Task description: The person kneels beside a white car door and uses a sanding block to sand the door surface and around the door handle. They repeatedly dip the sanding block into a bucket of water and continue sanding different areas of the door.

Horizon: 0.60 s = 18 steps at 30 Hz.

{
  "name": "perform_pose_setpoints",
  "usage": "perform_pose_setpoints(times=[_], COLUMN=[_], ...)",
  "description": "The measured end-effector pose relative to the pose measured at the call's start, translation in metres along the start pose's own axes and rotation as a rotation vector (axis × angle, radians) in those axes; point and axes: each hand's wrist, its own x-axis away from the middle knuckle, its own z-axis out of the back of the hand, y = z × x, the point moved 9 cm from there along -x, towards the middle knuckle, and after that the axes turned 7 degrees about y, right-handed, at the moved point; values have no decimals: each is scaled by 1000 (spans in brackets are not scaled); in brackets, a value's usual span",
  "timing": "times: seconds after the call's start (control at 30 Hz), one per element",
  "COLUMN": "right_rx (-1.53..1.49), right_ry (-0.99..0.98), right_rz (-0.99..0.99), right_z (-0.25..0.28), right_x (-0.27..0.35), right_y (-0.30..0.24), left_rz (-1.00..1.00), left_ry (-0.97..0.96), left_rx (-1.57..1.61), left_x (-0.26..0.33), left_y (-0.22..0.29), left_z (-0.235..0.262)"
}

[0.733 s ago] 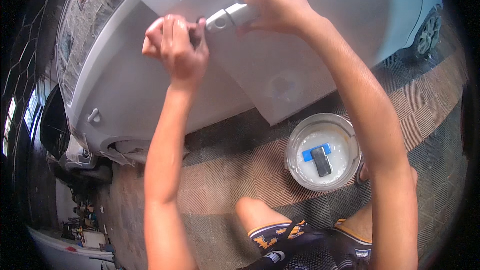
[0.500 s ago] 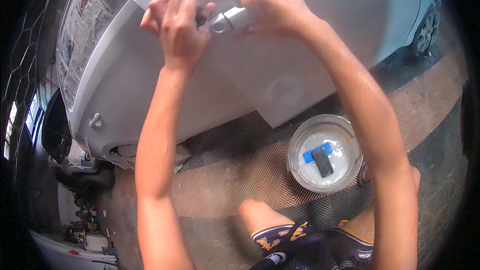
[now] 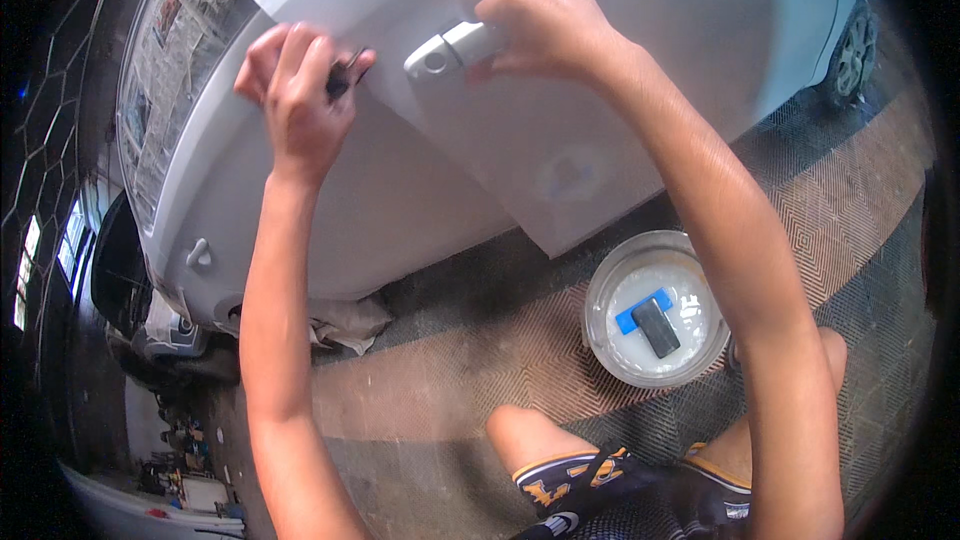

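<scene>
My right hand (image 3: 550, 22) is wrapped round the silver door handle (image 3: 465, 42) of a pale grey car door (image 3: 470, 135), and its fingers are partly hidden behind the handle. The handle's round lock end shows to the left of the hand. Off to the left, my left hand (image 3: 298, 90) pinches a small dark, flat piece (image 3: 343, 76) between thumb and fingers. Its kind cannot be made out. That hand is apart from the handle, in front of the car's side. A dull, rubbed-looking patch (image 3: 570, 173) marks the lower door.
A round clear bucket (image 3: 598, 350) of milky liquid stands on the patterned floor mat (image 3: 450, 380) beside my legs. In it are a blue block (image 3: 640, 311) and a dark grey block (image 3: 656, 328). Newspaper (image 3: 165, 70) covers the car's windows. A wheel (image 3: 853, 50) is at far right.
My left hand has moved left and down, away from the handle's lock end, still pinching the dark piece. My right hand stays on the handle.
</scene>
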Motion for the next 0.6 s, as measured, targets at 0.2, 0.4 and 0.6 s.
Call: perform_pose_setpoints(times=[0.2,0.4,0.6], right_rx=[15,-18,-4], right_ry=[-44,-15,-8], right_rz=[-2,26,9], right_z=[0,-4,-2], right_x=[-3,-6,1], right_y=[0,-5,2], left_rz=[-29,-64,66], left_ry=[52,104,87], left_rx=[106,84,64], left_x=[-6,-32,-5], left_y=[2,10,-1], left_z=[-14,-26,-9])
